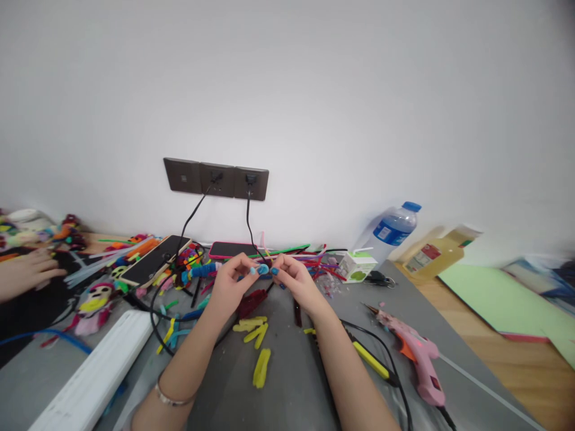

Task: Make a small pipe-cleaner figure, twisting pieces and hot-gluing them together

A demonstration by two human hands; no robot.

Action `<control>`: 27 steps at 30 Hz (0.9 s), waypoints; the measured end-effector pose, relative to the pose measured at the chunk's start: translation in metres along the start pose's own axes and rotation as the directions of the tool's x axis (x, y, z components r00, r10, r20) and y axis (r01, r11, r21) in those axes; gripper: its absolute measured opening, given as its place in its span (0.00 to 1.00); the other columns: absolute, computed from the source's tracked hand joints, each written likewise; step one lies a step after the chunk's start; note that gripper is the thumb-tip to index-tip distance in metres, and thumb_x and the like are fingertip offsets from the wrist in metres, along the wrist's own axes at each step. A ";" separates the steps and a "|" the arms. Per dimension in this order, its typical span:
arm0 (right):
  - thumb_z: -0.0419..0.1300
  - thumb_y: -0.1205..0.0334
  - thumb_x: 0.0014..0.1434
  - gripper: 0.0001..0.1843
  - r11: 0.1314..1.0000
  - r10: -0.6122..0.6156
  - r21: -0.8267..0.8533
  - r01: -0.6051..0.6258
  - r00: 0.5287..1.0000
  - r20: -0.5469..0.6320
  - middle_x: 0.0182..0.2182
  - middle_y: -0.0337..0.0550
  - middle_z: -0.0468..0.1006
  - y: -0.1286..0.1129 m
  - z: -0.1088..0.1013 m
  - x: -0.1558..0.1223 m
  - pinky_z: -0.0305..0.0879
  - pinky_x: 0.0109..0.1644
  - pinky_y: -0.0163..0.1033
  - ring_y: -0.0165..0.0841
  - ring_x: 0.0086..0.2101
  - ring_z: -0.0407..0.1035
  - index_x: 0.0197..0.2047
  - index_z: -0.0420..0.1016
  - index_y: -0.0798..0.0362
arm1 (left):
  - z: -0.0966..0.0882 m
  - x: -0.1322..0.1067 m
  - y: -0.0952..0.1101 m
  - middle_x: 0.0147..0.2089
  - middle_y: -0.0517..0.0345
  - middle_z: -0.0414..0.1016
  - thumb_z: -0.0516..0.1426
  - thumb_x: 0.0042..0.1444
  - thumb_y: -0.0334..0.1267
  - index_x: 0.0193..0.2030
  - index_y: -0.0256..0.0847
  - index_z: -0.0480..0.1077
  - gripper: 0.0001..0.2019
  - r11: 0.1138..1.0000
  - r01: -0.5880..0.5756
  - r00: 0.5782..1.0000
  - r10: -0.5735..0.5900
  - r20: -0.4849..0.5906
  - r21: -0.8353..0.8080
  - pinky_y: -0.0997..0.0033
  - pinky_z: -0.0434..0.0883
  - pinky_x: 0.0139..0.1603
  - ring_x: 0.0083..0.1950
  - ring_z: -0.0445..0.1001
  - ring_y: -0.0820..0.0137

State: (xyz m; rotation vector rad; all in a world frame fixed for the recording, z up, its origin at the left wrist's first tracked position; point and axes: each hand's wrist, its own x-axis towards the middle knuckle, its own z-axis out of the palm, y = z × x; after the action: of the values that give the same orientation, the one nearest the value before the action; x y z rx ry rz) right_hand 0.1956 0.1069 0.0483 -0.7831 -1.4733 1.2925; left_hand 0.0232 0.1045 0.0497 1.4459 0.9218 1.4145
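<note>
My left hand (239,278) and my right hand (291,278) meet above the middle of the grey mat, thumbs and forefingertips pinched. Between them is something small, perhaps blue; the blue fingernails make it hard to tell apart. Below the hands lie several short, folded yellow pipe cleaner pieces (261,367). A dark red piece (252,303) rests just under my left hand. Right of my right forearm is a yellow-and-black utility knife (371,361). Farther right, a pink hot glue gun (417,359) lies on its side with a glue stick in its back.
Loose pipe cleaners (291,254), a phone (155,261) and a small white-green box (356,266) line the back. A water bottle (392,232) leans on the wall. Black cords run from the sockets (216,179). At left are a white strip (96,377), a doll (92,306) and another person's hand (29,274).
</note>
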 end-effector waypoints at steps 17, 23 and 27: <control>0.63 0.48 0.56 0.17 1.000 0.000 -0.027 0.001 0.999 0.034 0.22 0.33 0.61 -0.003 0.003 0.001 0.47 0.29 0.35 0.28 0.24 0.52 0.30 0.67 0.52 | 0.001 -0.001 0.000 0.27 0.61 0.68 0.65 0.49 0.40 0.26 0.40 0.69 0.10 1.000 0.015 1.000 -0.015 0.020 -0.003 0.73 0.63 0.32 0.31 0.67 0.71; 0.64 0.50 0.56 0.16 1.000 -0.018 -0.014 0.018 0.999 0.029 0.23 0.33 0.60 -0.003 0.003 0.001 0.47 0.29 0.35 0.28 0.24 0.52 0.29 0.66 0.52 | 0.003 -0.001 0.000 0.27 0.61 0.67 0.66 0.49 0.42 0.26 0.40 0.69 0.11 1.000 0.015 0.999 -0.015 0.029 -0.008 0.72 0.62 0.32 0.30 0.66 0.71; 0.63 0.52 0.57 0.14 0.999 -0.031 -0.019 0.031 0.999 0.032 0.23 0.33 0.60 0.000 0.002 0.001 0.47 0.29 0.35 0.28 0.24 0.52 0.29 0.65 0.52 | 0.003 0.000 -0.004 0.27 0.61 0.68 0.65 0.50 0.41 0.27 0.40 0.69 0.10 1.000 -0.024 0.999 0.025 0.039 -0.005 0.72 0.62 0.33 0.31 0.66 0.71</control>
State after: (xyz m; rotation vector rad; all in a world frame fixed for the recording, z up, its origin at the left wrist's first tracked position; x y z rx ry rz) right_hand 0.1936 0.1072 0.0489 -0.7529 -1.5194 1.2741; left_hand 0.0261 0.1055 0.0457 1.4811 0.8786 1.4006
